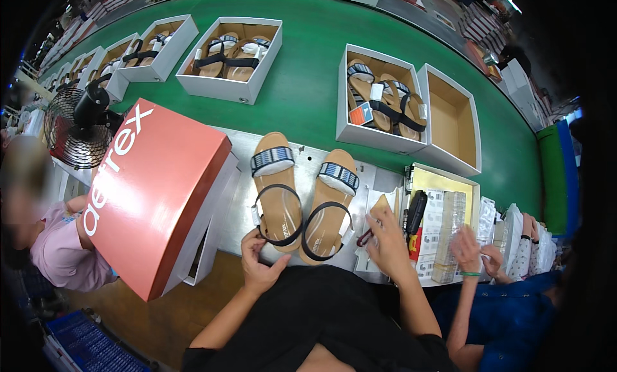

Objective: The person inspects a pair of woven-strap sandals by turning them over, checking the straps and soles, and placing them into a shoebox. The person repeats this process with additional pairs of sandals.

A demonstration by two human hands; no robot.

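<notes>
While a pair of tan flat sandals with black heel straps and blue-striped toe bands (301,195) is lying side by side on the grey metal bench (239,211), the heel strap of the left sandal is being pinched by the closed fingers of the left hand (260,259). A small red-handled tool (364,238) is being gripped by the right hand (387,238), just beside the right sandal. A large red shoebox lid (151,192) is being propped at the left.
</notes>
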